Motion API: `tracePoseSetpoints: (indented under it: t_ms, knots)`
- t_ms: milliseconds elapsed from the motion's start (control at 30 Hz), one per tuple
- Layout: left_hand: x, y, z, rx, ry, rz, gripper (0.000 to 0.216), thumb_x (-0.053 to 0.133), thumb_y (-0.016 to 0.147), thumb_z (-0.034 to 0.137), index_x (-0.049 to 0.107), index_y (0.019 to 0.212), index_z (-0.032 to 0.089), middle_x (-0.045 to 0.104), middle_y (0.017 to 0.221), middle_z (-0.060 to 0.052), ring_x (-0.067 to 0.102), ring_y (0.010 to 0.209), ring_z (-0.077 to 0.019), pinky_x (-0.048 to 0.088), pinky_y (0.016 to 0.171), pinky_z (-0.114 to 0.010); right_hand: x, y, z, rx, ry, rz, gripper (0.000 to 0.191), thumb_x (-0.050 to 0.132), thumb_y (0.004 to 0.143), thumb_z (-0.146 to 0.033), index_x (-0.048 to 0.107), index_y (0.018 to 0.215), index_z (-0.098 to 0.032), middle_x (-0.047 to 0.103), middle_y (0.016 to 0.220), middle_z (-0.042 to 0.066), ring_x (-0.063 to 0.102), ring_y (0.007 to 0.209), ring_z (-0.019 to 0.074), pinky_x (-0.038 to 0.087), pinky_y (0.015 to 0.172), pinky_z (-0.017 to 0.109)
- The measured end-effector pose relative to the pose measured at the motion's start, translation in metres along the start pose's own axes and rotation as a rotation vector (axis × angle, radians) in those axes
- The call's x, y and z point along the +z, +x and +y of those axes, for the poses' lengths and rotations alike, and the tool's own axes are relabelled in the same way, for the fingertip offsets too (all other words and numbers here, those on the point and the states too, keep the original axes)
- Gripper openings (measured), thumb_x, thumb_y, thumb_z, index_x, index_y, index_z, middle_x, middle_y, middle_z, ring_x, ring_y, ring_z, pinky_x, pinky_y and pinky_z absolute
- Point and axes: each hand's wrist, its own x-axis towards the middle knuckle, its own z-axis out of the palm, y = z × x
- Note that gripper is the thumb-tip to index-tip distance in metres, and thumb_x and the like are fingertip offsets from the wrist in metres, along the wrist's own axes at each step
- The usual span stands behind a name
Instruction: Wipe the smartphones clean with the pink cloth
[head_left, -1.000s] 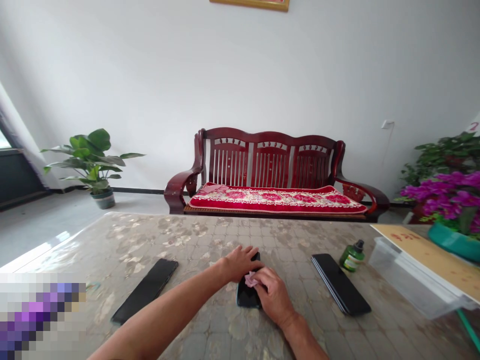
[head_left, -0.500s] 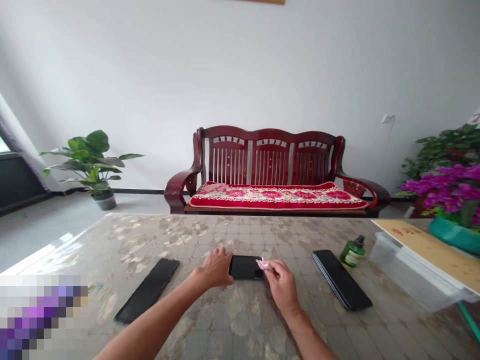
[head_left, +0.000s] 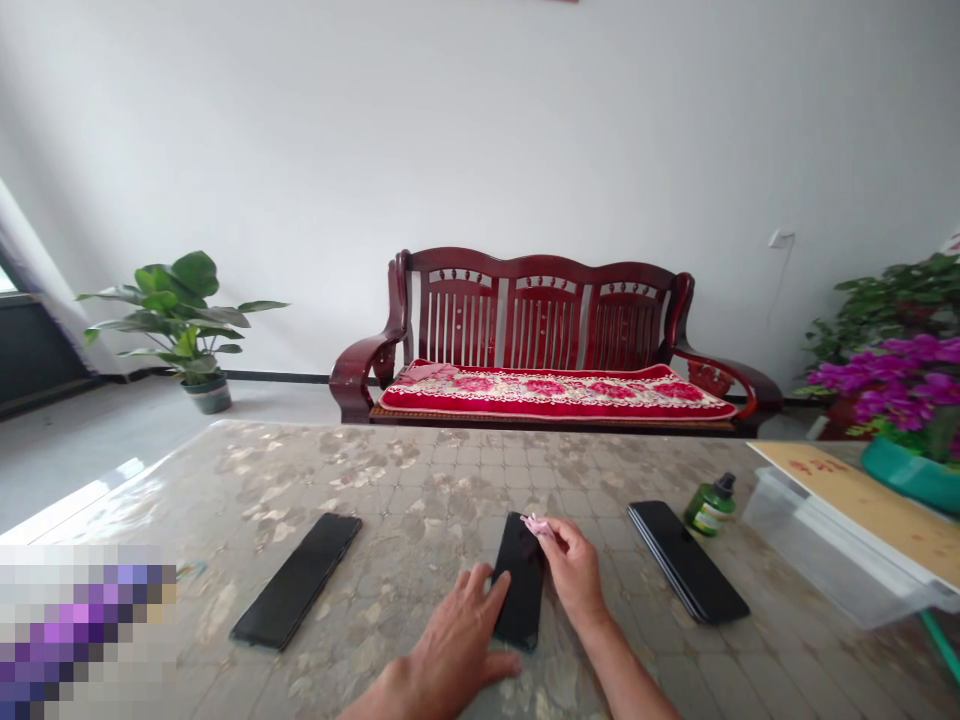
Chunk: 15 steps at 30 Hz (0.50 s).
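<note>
A black phone (head_left: pixel 523 580) lies screen up on the patterned table, its long side running away from me. My left hand (head_left: pixel 466 628) rests at its near left side, fingers apart, with a fingertip touching the phone's edge. At the far right corner, my right hand (head_left: pixel 571 565) pinches a small crumpled pink cloth (head_left: pixel 537 526) against the screen. Another black phone (head_left: pixel 298 580) lies to the left. Stacked black phones (head_left: pixel 686 560) lie to the right, beside a green bottle (head_left: pixel 709 506) with a black cap.
A clear plastic box (head_left: pixel 825 555) stands at the table's right, with a tan board (head_left: pixel 862 500) and a teal flower pot (head_left: pixel 911 470) on top. Beyond the table (head_left: pixel 420 470) is a red wooden bench (head_left: pixel 544 310). A blurred-out purple patch (head_left: pixel 82 630) covers the lower left.
The phone has turned from lying crosswise to lengthwise. My left hand has moved nearer and to the right, loosening from the phone's end. My right hand still holds the pink cloth.
</note>
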Motion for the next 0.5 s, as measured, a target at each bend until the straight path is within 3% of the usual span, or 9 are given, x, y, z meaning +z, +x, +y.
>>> tracePoseSetpoints:
  t_ms: [167, 333, 500]
  knots:
    - [0.005, -0.002, 0.001, 0.045, -0.054, 0.04, 0.065, 0.069, 0.077, 0.016, 0.049, 0.139, 0.02, 0.042, 0.147, -0.012, 0.046, 0.129, -0.0271, 0.037, 0.109, -0.036, 0.002, 0.002, 0.004, -0.001, -0.054, -0.054, 0.029, 0.057, 0.085, -0.044, 0.075, 0.089, -0.022, 0.073, 0.094, 0.008, 0.067, 0.09, 0.023, 0.05, 0.085, 0.032]
    - [0.004, -0.001, -0.001, 0.062, -0.002, 0.068, 0.062, 0.068, 0.078, 0.021, 0.051, 0.138, 0.018, 0.039, 0.151, -0.014, 0.043, 0.133, -0.0316, 0.035, 0.112, -0.044, 0.006, 0.006, 0.003, 0.046, -0.052, -0.068, 0.029, 0.058, 0.084, -0.046, 0.075, 0.089, -0.022, 0.073, 0.097, 0.008, 0.067, 0.093, 0.0236, 0.049, 0.087, 0.033]
    - [0.004, 0.002, -0.01, 0.115, 0.022, 0.096, 0.059, 0.066, 0.082, 0.025, 0.05, 0.139, 0.017, 0.04, 0.151, -0.013, 0.04, 0.136, -0.0292, 0.034, 0.113, -0.044, 0.012, 0.012, 0.002, 0.063, -0.046, -0.105, 0.031, 0.06, 0.082, -0.048, 0.075, 0.09, -0.021, 0.074, 0.099, 0.009, 0.067, 0.095, 0.0247, 0.049, 0.089, 0.034]
